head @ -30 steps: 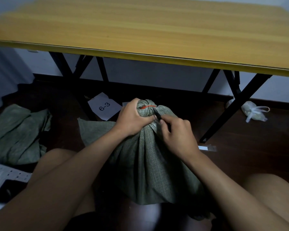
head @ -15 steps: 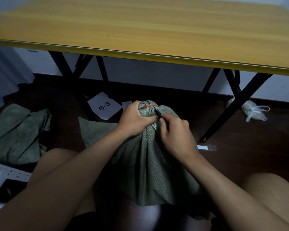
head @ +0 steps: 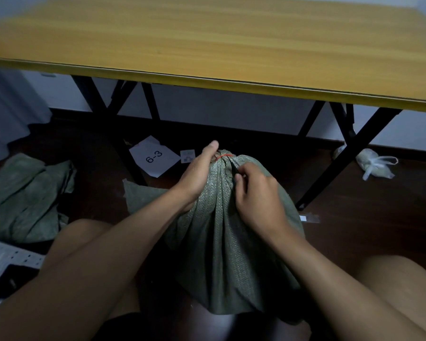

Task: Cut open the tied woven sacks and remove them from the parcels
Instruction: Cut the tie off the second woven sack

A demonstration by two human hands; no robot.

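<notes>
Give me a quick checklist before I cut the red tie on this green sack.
1. Red tie in sight at the neck: ok.
2. Left hand steadying the neck of the sack: ok, though its thumb points up beside the tie.
3. Dark cutter held by the right hand, tip just below the tie: ok.
4. Left fingers clear of the blade path: cannot tell, they are hidden behind the sack.
5. Blade out and sharp: cannot tell, too small.
</notes>
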